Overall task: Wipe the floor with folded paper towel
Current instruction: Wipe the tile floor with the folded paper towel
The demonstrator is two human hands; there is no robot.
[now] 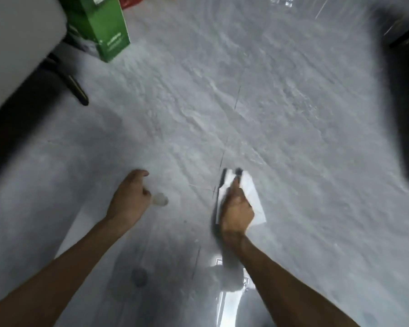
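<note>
Paper towel: the folded paper towel [254,197] is in the lower middle of the frame, a little to the right, low over the grey floor [281,102]. The picture is blurred there, so I cannot tell if it touches the floor.
Right hand: the right hand [236,212] grips the towel from above, with the fingers curled round its near edge and the thumb laid along the top.
Left hand: the left hand [128,199] hangs to the left, well apart from the towel. Its fingers are loosely curled and hold nothing.
Step in hand: in my judgement, this is a wiping stroke with the right hand.
How to do it well: keep the towel folded and flat, press with the whole palm and not only the thumb, and make straight strokes that overlap. Turn to a clean face when one side is dirty.
Pale spot: a small pale round spot [160,199] lies just beside the left hand. I cannot tell if it is a drop or a small object, but it is probably a place to wipe.
Green box: a green box [104,27] stands on the floor in the upper left of the frame, far from both hands.
Dark leg: a dark leg [77,93] of some furniture reaches over the floor below the box.
In the way: nothing lies between the towel and the spot, only the left hand is close to it and should move aside.
</note>
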